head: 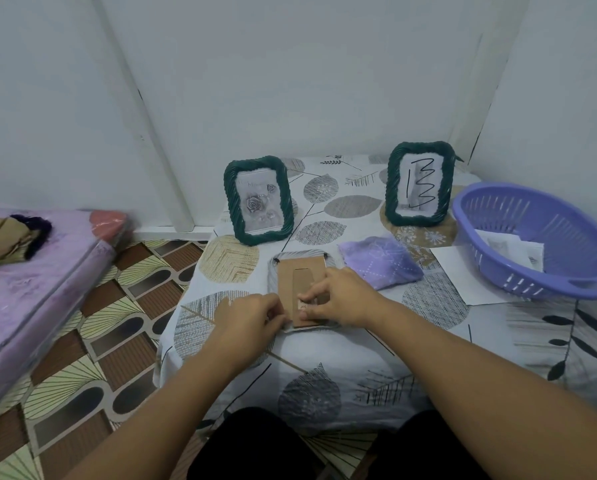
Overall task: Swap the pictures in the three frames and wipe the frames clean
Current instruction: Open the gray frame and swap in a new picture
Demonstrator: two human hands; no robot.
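Note:
A pale frame lies face down in the middle of the table, its brown cardboard back facing up. My left hand pinches the frame's near left edge. My right hand pinches the near end of the cardboard back by a white label. Two dark green rope-edged frames stand upright behind. The left frame holds a grey rose picture. The right frame holds a sheet with black marker scribbles. A lilac cloth lies crumpled just right of the face-down frame.
A purple plastic basket with paper sheets inside sits at the table's right, resting on a white sheet. The table wears a leaf-print cloth. A pink mattress with bundled items lies on the patterned floor to the left. Walls close behind.

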